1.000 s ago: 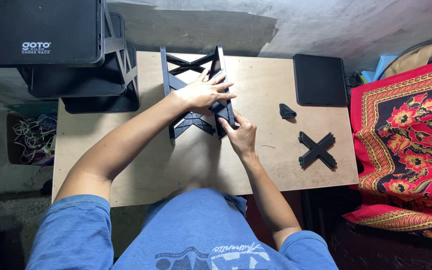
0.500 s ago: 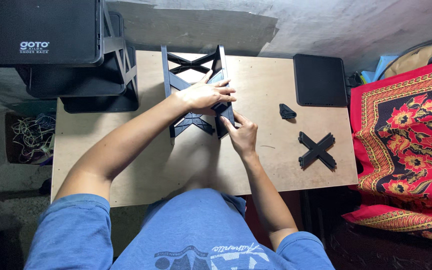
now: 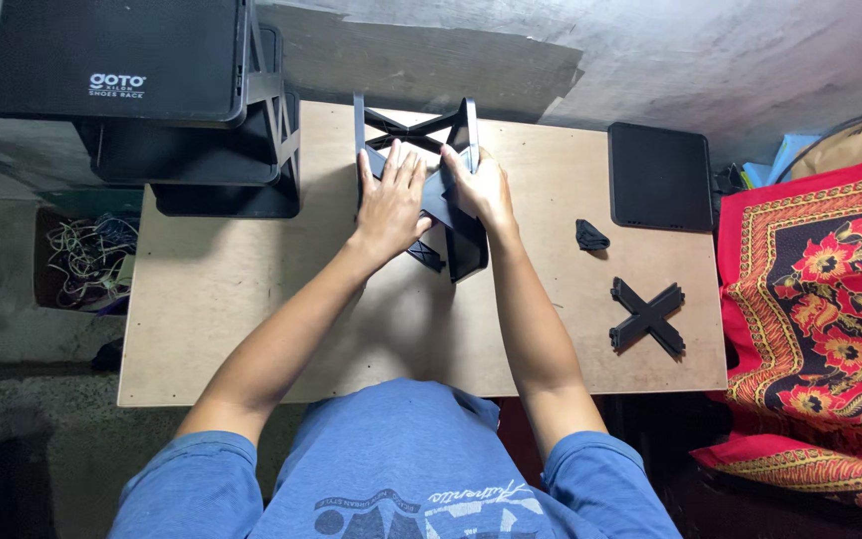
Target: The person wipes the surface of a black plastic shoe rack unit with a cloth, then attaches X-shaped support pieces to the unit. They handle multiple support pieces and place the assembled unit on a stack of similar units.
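My right hand [image 3: 483, 190] has climbed from the frame's near end to its right panel, gripping it. My left hand [image 3: 391, 205] lies flat with fingers spread on the middle of the black rack frame [image 3: 421, 130], which stands on the table [image 3: 251, 289] at its far edge, under both palms. A black cross brace [image 3: 647, 317] lies well apart, right.

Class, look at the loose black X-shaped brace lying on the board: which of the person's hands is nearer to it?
Right. The right hand grips the black frame, on the side towards the X-shaped brace. The left hand rests on the same frame, farther from the brace.
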